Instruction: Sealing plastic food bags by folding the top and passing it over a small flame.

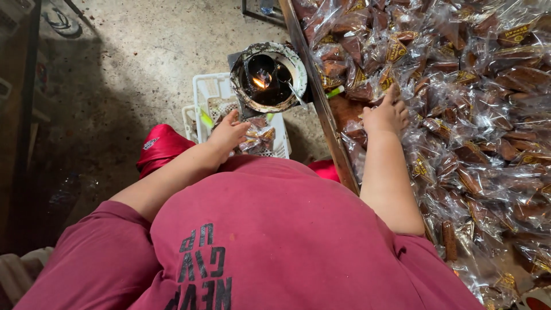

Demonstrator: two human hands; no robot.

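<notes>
Left hand grips crinkly clear packets over the white slatted crate mid-frame, right hand spread flat on glossy brown wrapped wedges right of the table edge.

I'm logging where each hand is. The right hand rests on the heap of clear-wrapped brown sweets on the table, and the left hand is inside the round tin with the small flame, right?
Not quite. In the head view the left hand is at the white basket of wrapped sweets, below the round tin with the flame, not inside it. The right hand does rest on the heap of wrapped sweets on the table.
</notes>
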